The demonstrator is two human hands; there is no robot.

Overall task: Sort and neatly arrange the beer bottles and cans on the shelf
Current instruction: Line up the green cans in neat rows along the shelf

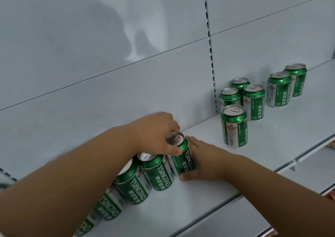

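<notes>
Fingers of the left hand (155, 128) curl down over the top rim of a green Tsingtao can (180, 155), the thumb pressed on its near shoulder beside the silver lid, so this hand grasps the can from above. Straight fingers of the right hand (203, 159) lie flat against the can's right side, with the thumb hooked round its base at the front; this hand presses and steadies rather than closing fully. The can stands at the right end of a row of like cans (145, 180) that runs away to the lower left along the white shelf (199, 200), each one just beside the next. The left forearm crosses over that row and hides parts of its tops; the farthest cans at the lower left are blurred.

Well apart to the right, a lone can (233, 126) stands upright near the back panel. Just behind it is a cluster of three cans (252, 100), close together, and further right a pair of cans (287, 86) stand one behind the other, touching or nearly so. All have their pull tabs intact. A slotted upright (210, 50) divides the pale back panel (90, 55) above the lone can.
</notes>
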